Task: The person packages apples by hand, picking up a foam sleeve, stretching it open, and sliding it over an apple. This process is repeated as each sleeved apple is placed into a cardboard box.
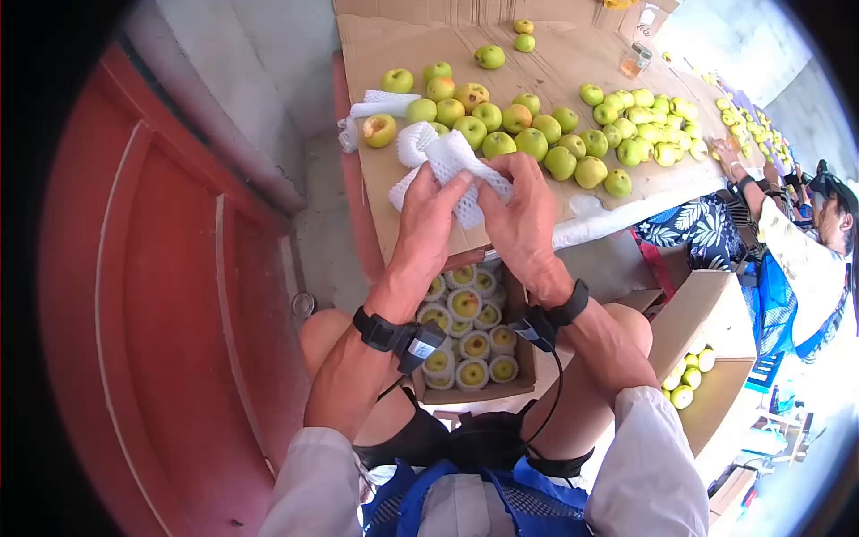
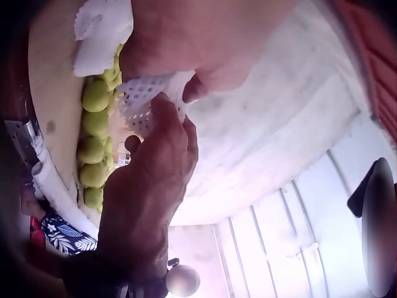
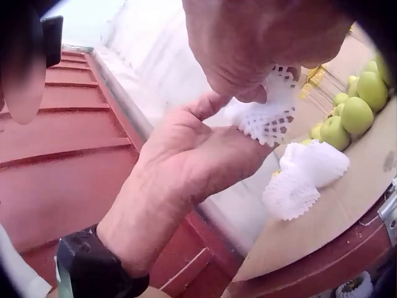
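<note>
While pinching a white foam net (image 1: 455,157) just above the center of the head view, grips its left side between the thumb and fingers of the left hand (image 1: 424,219) and its right side with the curled fingers and thumb of the right hand (image 1: 521,210). Wears a black band (image 1: 380,331) on each wrist. Has a second foam net (image 1: 413,143) lying just left of the one held, and more white foam (image 1: 385,105) farther up and left, near an apple with a brownish hollow (image 1: 379,131). Faces green and yellowish apples (image 1: 531,144) spread over a cardboard sheet (image 1: 573,67) at the upper middle and upper right, with a small jar (image 1: 636,61) near the top. Sits over a carton (image 1: 492,395) of net-wrapped apples (image 1: 464,304) at lower center, with a red door (image 1: 179,268) along the left of the frame, another box (image 1: 707,309) holding green apples (image 1: 689,372) at lower right, and another person (image 1: 801,255) in a pale shirt at the right edge.
</note>
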`<state>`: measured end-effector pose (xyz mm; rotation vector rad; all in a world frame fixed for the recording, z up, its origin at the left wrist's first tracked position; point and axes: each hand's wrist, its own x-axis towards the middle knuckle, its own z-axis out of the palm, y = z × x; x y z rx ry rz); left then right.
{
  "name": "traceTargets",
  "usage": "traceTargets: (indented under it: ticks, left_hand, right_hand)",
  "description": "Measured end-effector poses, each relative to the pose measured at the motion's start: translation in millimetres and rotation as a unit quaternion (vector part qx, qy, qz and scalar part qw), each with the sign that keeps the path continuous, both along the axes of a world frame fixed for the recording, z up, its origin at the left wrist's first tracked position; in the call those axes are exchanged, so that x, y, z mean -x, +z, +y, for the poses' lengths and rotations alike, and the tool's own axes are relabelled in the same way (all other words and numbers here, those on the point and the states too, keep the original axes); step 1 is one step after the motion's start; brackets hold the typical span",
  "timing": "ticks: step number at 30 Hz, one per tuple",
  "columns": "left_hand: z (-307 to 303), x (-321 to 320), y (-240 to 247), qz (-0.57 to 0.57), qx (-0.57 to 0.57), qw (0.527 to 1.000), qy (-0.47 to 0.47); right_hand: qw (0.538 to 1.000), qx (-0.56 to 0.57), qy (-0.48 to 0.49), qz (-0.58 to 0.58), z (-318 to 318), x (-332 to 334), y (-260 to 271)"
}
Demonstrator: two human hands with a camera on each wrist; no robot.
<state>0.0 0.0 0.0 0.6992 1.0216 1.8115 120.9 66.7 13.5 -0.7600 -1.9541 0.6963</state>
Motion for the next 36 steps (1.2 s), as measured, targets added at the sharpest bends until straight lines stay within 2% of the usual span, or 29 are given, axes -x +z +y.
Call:
traceTargets:
  ticks: [2,6,8,12,14,15,17,19,21,22,24,26,28,29,30,32,36]
  left_hand:
    - [-1.2,-4.0,6.2,-0.045,-0.043,0.998,-0.025]
    - [1.0,-2.7,6.1,-0.049,-0.051,0.997,-0.034]
    - [2.5,2.4,1.0,-0.057,-0.031,0.998,-0.025]
    - [-2.4,10.8,0.5,-0.094,-0.013,0.995,0.013]
    - [-2.8,14.5,1.1,-0.088,-0.016,0.996,0.014]
    - [-3.8,14.0,3.7,-0.09,-0.016,0.996,0.014]
    - [-5.0,12.4,8.6,-0.017,-0.018,1.0,0.007]
    - [-4.9,9.9,6.8,0.004,-0.019,1.0,-0.007]
    - [-3.9,9.7,7.2,0.025,-0.021,0.999,-0.02]
    - [-4.9,12.4,8.4,0.008,-0.022,0.999,-0.04]
    - [-7.9,18.8,10.6,-0.01,-0.022,0.998,-0.058]
    - [-9.7,26.7,12.6,-0.048,-0.015,0.988,-0.147]
    - [-13.4,30.4,15.2,-0.079,-0.014,0.981,-0.175]
    - [-14.2,31.4,15.6,-0.111,-0.014,0.973,-0.202]
    - [-14.2,31.9,13.4,-0.111,-0.011,0.972,-0.205]
    - [-14.0,33.4,8.0,-0.098,-0.053,0.984,-0.14]
    - [-25.5,34.5,15.5,-0.042,-0.037,0.994,-0.092]
  right_hand:
    - [1.0,-0.021,-0.009,-0.005,-3.0,2.4,0.1]
    - [0.997,-0.055,0.003,-0.046,-3.7,4.9,1.0]
    - [0.991,-0.074,0.021,-0.107,-5.0,5.2,-1.8]
    - [0.985,-0.128,0.081,-0.079,-11.3,1.9,-1.8]
    - [0.984,0.068,0.162,-0.025,-12.3,-7.4,11.4]
    - [0.984,0.068,0.162,-0.027,-10.3,-9.4,16.1]
    - [0.926,0.325,0.188,0.041,-4.5,-11.6,24.3]
    - [0.92,0.327,0.214,0.021,-1.7,-13.7,22.3]
    - [0.887,0.365,0.279,-0.042,3.1,-11.1,8.8]
    - [0.887,0.365,0.279,-0.041,4.3,-12.5,7.4]
    - [0.84,0.442,0.31,-0.059,5.0,-16.6,9.3]
    - [0.83,0.459,0.312,-0.052,5.0,-19.2,17.1]
    - [0.821,0.474,0.314,-0.042,2.7,-20.7,21.6]
    - [0.802,0.483,0.348,-0.039,-0.2,-19.3,22.4]
    - [0.782,0.491,0.382,-0.036,-3.2,-17.8,21.6]
    - [0.791,0.481,0.377,-0.032,-9.2,-13.7,14.5]
    - [0.802,0.443,0.399,-0.028,-18.3,-3.9,-4.0]
